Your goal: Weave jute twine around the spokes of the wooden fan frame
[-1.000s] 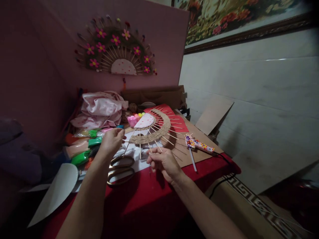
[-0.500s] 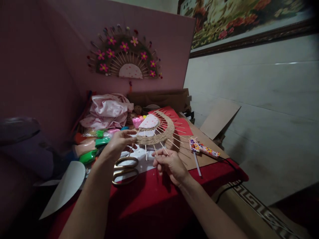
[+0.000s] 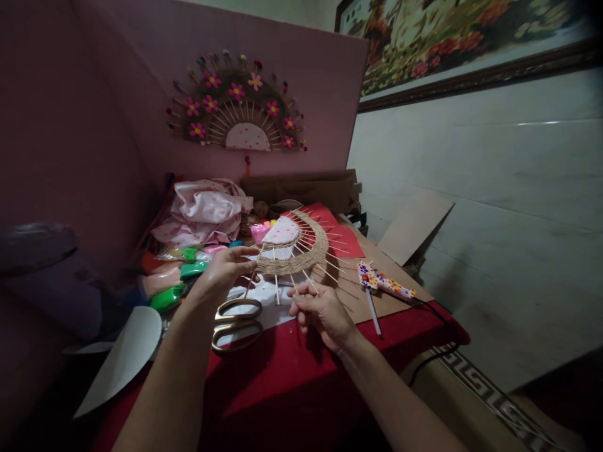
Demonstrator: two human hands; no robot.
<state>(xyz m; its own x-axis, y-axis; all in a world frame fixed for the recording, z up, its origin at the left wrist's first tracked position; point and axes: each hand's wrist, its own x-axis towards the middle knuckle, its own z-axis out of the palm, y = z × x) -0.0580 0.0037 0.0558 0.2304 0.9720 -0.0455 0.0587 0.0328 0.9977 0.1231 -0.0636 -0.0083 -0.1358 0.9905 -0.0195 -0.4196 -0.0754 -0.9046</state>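
Note:
A half-round fan (image 3: 318, 250) made of thin wooden sticks with a woven twine band is held up above the table. Its half-round centre (image 3: 282, 230) is covered in white cloth with pink dots. My left hand (image 3: 225, 271) grips the fan's left end, thumb and fingers closed about the band and sticks. Lower right, my right hand (image 3: 323, 312) pinches the outer end of a stick at the near rim. Gold-handled scissors (image 3: 238, 324) lie below my left hand, their blades hidden. A flower-patterned glue gun (image 3: 386, 284) with a glue stick rests to the right.
Packets of coloured clay (image 3: 164, 280) and crumpled pink cloth (image 3: 202, 207) lie at the left. Red sheets (image 3: 346, 242) and brown cardboard (image 3: 377, 307) lie beneath the fan. A finished flowered fan (image 3: 247, 135) hangs on a pink board behind. A black cord (image 3: 436, 312) crosses the right edge.

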